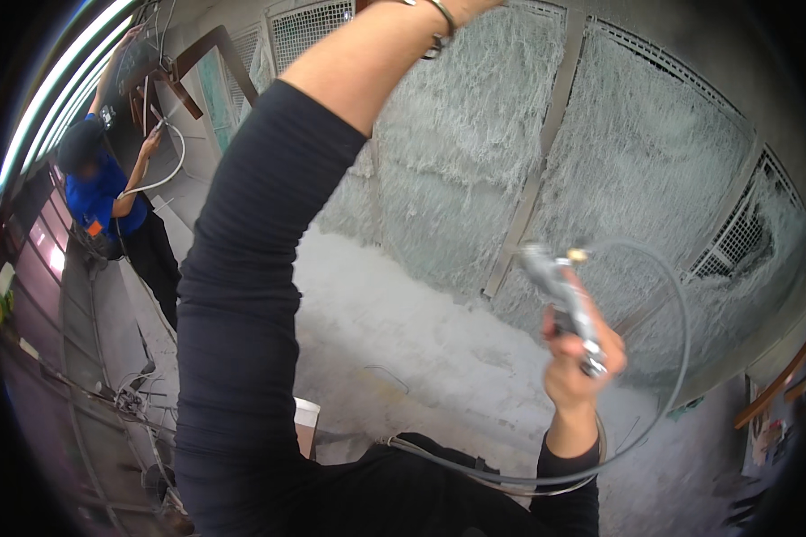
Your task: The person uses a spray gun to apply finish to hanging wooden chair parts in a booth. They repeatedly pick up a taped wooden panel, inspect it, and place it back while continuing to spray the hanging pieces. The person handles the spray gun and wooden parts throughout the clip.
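Observation:
My right hand is wrapped round the grip of a silvery spray gun, somewhat smeared by motion. A brass-coloured fitting shows on the gun, and a grey hose loops from it down past my wrist and across my waist. The gun points toward the far wall. My left arm, in a dark sleeve, is raised high across the view. Only the wrist with a bracelet and the edge of my left hand show at the top rim; its fingers, and whatever they touch, are out of sight.
Fibrous, dust-coated filter panels in metal frames line the far wall, with pale dust on the floor below. At the left a person in a blue shirt holds a hosed tool near a hanging brown wooden frame. A brown wooden piece stands far right.

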A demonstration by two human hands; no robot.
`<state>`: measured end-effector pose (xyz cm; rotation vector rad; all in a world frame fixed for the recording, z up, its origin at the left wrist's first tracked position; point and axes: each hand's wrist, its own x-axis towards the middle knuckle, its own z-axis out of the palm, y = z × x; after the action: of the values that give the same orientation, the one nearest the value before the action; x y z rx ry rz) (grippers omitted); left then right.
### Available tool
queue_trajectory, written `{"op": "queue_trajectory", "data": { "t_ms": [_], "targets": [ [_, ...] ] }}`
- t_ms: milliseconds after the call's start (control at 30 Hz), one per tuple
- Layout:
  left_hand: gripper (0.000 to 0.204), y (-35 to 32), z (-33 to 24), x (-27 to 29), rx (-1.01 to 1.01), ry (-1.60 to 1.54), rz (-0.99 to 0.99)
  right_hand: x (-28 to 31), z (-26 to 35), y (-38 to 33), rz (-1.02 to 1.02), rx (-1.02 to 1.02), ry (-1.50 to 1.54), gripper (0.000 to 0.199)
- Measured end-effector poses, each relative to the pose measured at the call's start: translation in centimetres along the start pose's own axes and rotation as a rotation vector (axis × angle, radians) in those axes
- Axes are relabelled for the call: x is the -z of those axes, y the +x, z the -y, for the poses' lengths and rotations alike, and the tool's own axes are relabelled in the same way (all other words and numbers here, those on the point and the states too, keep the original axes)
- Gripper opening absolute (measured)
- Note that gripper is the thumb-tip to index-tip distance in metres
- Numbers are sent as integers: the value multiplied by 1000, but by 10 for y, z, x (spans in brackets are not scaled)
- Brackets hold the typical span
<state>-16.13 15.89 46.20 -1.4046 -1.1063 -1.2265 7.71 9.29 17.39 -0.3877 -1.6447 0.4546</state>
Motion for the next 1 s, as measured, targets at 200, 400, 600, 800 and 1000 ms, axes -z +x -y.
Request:
{"op": "queue_trajectory", "data": {
  "t_ms": [200, 400, 600, 800, 1000],
  "targets": [
    [15, -3, -8, -67, 36, 139, 225, 47, 4, -32, -280, -134, -79, 94],
    [34, -10, -15, -142, 238, 176, 391, 66, -21, -128, -452, -824, -168, 53],
    [33, -30, 4, -195, 382, 228, 297, 101, -35, -214, -485, -1159, -371, 51],
    [36, -216, -77, -152, 338, -736, 534, 130, -47, -224, -483, -1257, -294, 52],
    [41, -518, -250, 23, 1011, -1379, 1405, 183, -90, -204, -414, -1365, -159, 59]
  ]
}}
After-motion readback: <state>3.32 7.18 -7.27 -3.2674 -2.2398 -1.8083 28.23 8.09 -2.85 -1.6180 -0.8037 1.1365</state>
